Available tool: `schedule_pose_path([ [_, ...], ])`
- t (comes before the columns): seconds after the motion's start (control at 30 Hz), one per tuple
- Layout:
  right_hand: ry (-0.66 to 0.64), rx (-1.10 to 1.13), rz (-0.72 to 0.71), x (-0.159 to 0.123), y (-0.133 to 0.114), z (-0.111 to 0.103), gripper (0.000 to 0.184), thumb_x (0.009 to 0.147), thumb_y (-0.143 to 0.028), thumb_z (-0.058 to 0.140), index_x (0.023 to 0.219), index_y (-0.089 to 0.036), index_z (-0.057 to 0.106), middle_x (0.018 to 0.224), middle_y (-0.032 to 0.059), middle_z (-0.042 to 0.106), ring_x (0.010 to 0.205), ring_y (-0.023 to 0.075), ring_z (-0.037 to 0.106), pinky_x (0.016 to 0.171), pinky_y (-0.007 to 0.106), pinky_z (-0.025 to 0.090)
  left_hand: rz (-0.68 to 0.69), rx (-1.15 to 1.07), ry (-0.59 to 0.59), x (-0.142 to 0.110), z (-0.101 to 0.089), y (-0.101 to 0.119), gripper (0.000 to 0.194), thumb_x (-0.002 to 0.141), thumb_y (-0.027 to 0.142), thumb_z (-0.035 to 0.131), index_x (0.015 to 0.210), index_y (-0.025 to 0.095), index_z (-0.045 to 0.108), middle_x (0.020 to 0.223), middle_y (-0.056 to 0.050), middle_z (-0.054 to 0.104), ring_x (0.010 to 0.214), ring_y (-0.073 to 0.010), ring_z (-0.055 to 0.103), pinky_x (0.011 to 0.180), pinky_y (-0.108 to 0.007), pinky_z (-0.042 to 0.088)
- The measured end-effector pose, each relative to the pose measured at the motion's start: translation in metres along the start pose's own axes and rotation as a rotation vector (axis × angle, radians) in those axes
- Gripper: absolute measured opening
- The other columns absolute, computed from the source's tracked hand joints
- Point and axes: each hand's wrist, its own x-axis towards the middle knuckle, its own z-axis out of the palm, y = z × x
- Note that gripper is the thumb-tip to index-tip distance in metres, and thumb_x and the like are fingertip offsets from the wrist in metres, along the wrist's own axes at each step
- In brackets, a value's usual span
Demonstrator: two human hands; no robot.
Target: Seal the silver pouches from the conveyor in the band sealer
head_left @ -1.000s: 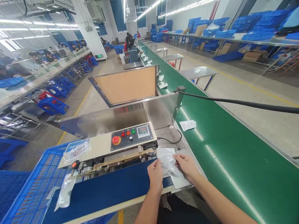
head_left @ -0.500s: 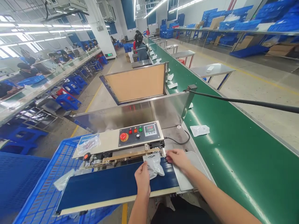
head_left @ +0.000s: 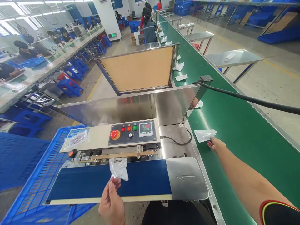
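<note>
A white plastic pouch (head_left: 119, 168) has its top edge at the band of the sealing machine (head_left: 133, 134) and hangs over the blue belt (head_left: 147, 178). With thumb and fingers, my left hand (head_left: 112, 197) pinches that pouch's lower edge. Over on the green conveyor (head_left: 236, 150) lies another white pouch (head_left: 203, 135). My right hand (head_left: 216, 144) has its fingers on the near right corner of it, thumb and fingertips drawn together. The fingertips are partly hidden, and what is inside the pouches cannot be made out.
A metal plate (head_left: 187, 178) extends the blue belt on the right. A clear bag (head_left: 77, 139) lies on the machine's left end, above a blue crate (head_left: 30, 187). A steel panel (head_left: 131, 107) stands behind. A black cable (head_left: 248, 99) crosses the conveyor; a co-worker (head_left: 149, 29) sits farther up.
My left hand and its pouch have moved left along the blue belt. My right hand has gone from the sealer's entry to the pouch on the green conveyor. The view has tilted down.
</note>
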Motion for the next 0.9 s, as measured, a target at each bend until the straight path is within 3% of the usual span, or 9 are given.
schedule_pose_path([
  [0.1, 0.008, 0.013, 0.073, 0.0, 0.001, 0.01, 0.031, 0.094, -0.046, 0.066, 0.09, -0.016, 0.065, 0.074, 0.0104, 0.069, 0.065, 0.0231, 0.067, 0.064, 0.04, 0.06, -0.013, -0.012, -0.123, -0.025, 0.02, 0.002, 0.059, 0.084, 0.069, 0.078, 0.105, 0.014, 0.082, 0.094, -0.011, 0.083, 0.082, -0.025, 0.078, 0.08, -0.04, 0.067],
  [0.2, -0.019, -0.006, -0.077, -0.026, -0.009, -0.002, 0.034, 0.092, -0.05, 0.068, 0.097, -0.017, 0.067, 0.084, 0.0107, 0.074, 0.076, 0.0221, 0.069, 0.079, 0.037, 0.06, 0.037, -0.017, -0.379, -0.054, 0.051, 0.008, 0.054, 0.088, 0.066, 0.076, 0.104, 0.014, 0.083, 0.098, -0.014, 0.084, 0.086, -0.0276, 0.08, 0.08, -0.041, 0.068],
  [0.33, -0.092, -0.179, -0.528, -0.1, -0.037, -0.049, 0.044, 0.095, -0.062, 0.06, 0.105, -0.02, 0.072, 0.098, 0.0121, 0.079, 0.088, 0.0258, 0.072, 0.088, 0.038, 0.058, 0.197, -0.037, -0.801, -0.089, 0.098, 0.023, 0.045, 0.1, 0.058, 0.065, 0.102, 0.018, 0.085, 0.097, -0.014, 0.083, 0.087, -0.0275, 0.079, 0.08, -0.038, 0.067],
  [0.43, -0.163, -0.18, -0.684, -0.166, -0.057, -0.077, 0.04, 0.099, -0.06, 0.057, 0.102, -0.025, 0.076, 0.099, 0.0106, 0.081, 0.09, 0.0264, 0.075, 0.087, 0.037, 0.06, 0.271, -0.048, -0.92, -0.109, 0.127, 0.04, 0.046, 0.103, 0.056, 0.062, 0.115, 0.018, 0.084, 0.111, -0.017, 0.083, 0.1, -0.0297, 0.079, 0.091, -0.04, 0.064],
  [0.5, -0.232, -0.136, -0.727, -0.204, -0.064, -0.083, 0.036, 0.1, -0.056, 0.058, 0.098, -0.027, 0.078, 0.097, 0.0088, 0.082, 0.089, 0.0259, 0.076, 0.087, 0.037, 0.061, 0.288, -0.058, -0.973, -0.119, 0.136, 0.049, 0.05, 0.103, 0.057, 0.06, 0.123, 0.018, 0.083, 0.12, -0.017, 0.082, 0.109, -0.0312, 0.077, 0.098, -0.042, 0.061],
  [0.6, -0.328, -0.045, -0.675, -0.25, -0.063, -0.078, 0.033, 0.098, -0.055, 0.062, 0.095, -0.027, 0.079, 0.092, 0.0071, 0.082, 0.083, 0.0248, 0.077, 0.084, 0.036, 0.065, 0.272, -0.066, -1.09, -0.128, 0.132, 0.055, 0.051, 0.106, 0.057, 0.053, 0.114, 0.018, 0.085, 0.106, -0.013, 0.084, 0.095, -0.0279, 0.076, 0.089, -0.036, 0.06],
  [0.7, -0.336, 0.12, -0.498, -0.282, -0.053, -0.064, 0.034, 0.096, -0.057, 0.067, 0.098, -0.025, 0.077, 0.089, 0.0077, 0.081, 0.077, 0.0233, 0.076, 0.075, 0.034, 0.066, 0.185, -0.075, -1.111, -0.13, 0.118, 0.049, 0.055, 0.106, 0.06, 0.052, 0.101, 0.017, 0.086, 0.088, -0.01, 0.08, 0.08, -0.0246, 0.07, 0.075, -0.032, 0.055],
  [0.83, -0.34, 0.328, -0.31, -0.298, -0.04, -0.048, 0.043, 0.084, -0.063, 0.08, 0.094, -0.023, 0.071, 0.087, 0.0084, 0.079, 0.077, 0.0238, 0.076, 0.071, 0.033, 0.065, 0.066, -0.08, -1.082, -0.121, 0.109, 0.03, 0.055, 0.096, 0.066, 0.064, 0.092, 0.015, 0.086, 0.084, -0.01, 0.079, 0.079, -0.0251, 0.068, 0.074, -0.032, 0.054],
  [0.9, -0.358, 0.368, -0.227, -0.294, -0.037, -0.041, 0.047, 0.076, -0.064, 0.085, 0.084, -0.024, 0.063, 0.079, 0.0059, 0.076, 0.068, 0.0208, 0.071, 0.062, 0.03, 0.061, -0.001, -0.043, -1.043, -0.112, 0.114, 0.02, 0.054, 0.09, 0.066, 0.07, 0.083, 0.015, 0.085, 0.077, -0.009, 0.077, 0.073, -0.0233, 0.066, 0.069, -0.03, 0.052],
])
